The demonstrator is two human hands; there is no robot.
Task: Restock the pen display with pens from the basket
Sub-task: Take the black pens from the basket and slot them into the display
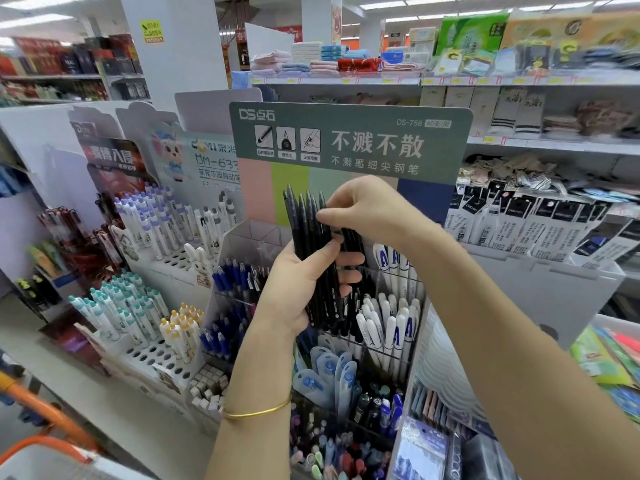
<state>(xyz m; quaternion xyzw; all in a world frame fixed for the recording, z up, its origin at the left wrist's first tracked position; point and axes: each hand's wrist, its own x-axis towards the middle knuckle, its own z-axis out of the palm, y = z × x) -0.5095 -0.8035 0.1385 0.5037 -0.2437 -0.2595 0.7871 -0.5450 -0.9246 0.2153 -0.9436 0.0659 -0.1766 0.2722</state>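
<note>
My left hand (298,289) grips a bundle of several black pens (308,233), held upright in front of the pen display (256,237). My right hand (367,213) comes over from the right and pinches the upper part of one pen in the bundle. The display is a clear tiered rack under a green header card (349,140). Its compartments hold blue pens (232,278), white pens (391,317) and black pens. The top clear compartments behind my hands look empty. An orange basket handle (45,414) shows at the lower left.
White cardboard stands with white-and-teal pens (117,310) and purple-capped pens (162,216) sit left of the rack. Shelves of socks, towels and packaged goods run behind and to the right. Small packets (426,455) hang at the rack's lower right.
</note>
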